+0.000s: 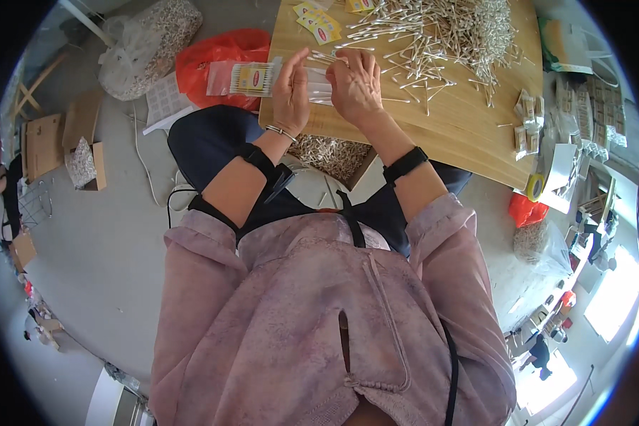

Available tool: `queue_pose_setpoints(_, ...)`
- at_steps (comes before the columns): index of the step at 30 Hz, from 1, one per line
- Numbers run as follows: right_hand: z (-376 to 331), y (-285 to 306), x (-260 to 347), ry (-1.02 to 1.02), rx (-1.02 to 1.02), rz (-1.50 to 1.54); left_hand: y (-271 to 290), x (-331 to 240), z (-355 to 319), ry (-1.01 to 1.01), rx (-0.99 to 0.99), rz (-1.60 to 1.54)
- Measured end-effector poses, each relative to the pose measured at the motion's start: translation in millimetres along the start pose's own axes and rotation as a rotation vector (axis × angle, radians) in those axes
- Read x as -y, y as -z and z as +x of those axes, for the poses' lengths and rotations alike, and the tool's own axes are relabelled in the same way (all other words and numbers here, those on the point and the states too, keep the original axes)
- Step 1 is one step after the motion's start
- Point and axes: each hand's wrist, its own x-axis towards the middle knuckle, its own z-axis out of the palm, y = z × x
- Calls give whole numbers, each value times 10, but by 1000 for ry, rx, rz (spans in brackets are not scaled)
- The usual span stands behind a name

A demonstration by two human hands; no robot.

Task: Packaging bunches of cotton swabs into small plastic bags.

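My left hand (292, 92) stands on edge at the table's near left, its fingers stretched and slightly curved. Opposite it, my right hand (356, 84) has its fingers bent down and closed around a few cotton swabs (322, 57). Those swabs bridge the gap between both hands' fingertips; exactly where they touch the left fingers is hidden. Below them, between my palms, lies a clear plastic bag (319, 88) with pale contents. Just left of my left hand, a filled packet of swabs (251, 78) with a yellow label overhangs the table's left edge.
A large heap of loose cotton swabs (468, 35) spreads over the wooden table (461, 131). Yellow cards (318, 23) lie at the far left, small packed bundles (529, 121) at the right edge. A swab-filled box (331, 157) sits below the near edge, a red bag (224, 53) leftward.
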Motion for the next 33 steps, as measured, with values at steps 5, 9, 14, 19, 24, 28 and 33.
queue_pose_setpoints(5,-6,87,8,-2,-59,-25,3,-14,-5,18,8,-8)
queue_pose_setpoints(9,31,144,-22,-52,-82,-43,6,7,-1,-13,11,41)
queue_pose_setpoints(14,37,68,-68,-21,-16,-134,2,14,-5,21,8,-15)
queue_pose_setpoints(19,-4,-35,-40,-58,-22,-40,-7,-25,-1,22,9,0)
queue_pose_setpoints(24,49,-133,-14,-95,-98,-50,12,-28,-3,-31,-19,54)
queue_pose_setpoints(28,23,-161,-24,-122,-66,-29,11,-122,-13,-78,-6,162)
queue_pose_setpoints(33,-86,-119,-16,-85,-27,50,44,-192,0,19,49,94)
